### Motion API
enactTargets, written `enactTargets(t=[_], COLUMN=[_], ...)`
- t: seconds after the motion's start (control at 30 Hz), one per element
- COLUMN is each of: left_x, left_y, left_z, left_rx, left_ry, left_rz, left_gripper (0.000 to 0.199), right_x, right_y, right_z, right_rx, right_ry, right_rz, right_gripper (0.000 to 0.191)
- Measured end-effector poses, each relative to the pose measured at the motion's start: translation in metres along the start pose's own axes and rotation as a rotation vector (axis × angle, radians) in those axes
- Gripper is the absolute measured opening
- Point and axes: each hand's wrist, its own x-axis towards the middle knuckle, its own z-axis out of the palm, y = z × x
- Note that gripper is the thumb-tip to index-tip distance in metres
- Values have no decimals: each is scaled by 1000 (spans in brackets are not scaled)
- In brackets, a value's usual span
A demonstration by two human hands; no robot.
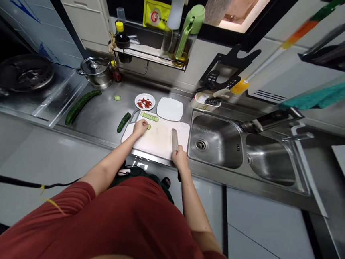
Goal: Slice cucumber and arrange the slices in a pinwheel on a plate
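On a white cutting board (159, 142), my left hand (140, 128) is closed, its fingertips pinched at a small cucumber slice (149, 126). Just beyond it a row of overlapping cucumber slices (150, 116) lies along the board's far edge. My right hand (180, 158) grips the handle of a kitchen knife (175, 139), whose blade rests over the board's right side, pointing away from me. Left of the board lies a piece of cucumber (124, 122). Behind the board are a white plate of chopped red pieces (144, 102) and a bare white square plate (170, 109).
A long cucumber (82, 106) and a cut end (117, 98) lie on the steel counter at left. Behind them stands a lidded pot (96, 71); a wok (23, 72) is farther left. The double sink (216, 139) adjoins the board's right. A bottle rack (150, 55) hangs above.
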Motion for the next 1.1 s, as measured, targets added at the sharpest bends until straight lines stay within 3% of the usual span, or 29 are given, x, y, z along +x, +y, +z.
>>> enactTargets(t=[0.13, 0.3, 0.53, 1.1], left_x=[17, 31, 32, 30], left_y=[-5, -7, -5, 4], left_z=[-12, -22, -25, -23], left_rx=[46, 108, 178, 367], left_ry=[124, 176, 169, 155], left_rz=[-55, -79, -101, -2], left_gripper=[20, 24, 25, 26], right_x=[3, 5, 7, 11], right_y=[-1, -2, 0, 4], right_z=[-1, 2, 3, 5], right_rx=[-20, -40, -55, -43], right_ry=[0, -1, 0, -10], right_rz=[4, 9, 8, -32], right_gripper=[32, 32, 31, 30])
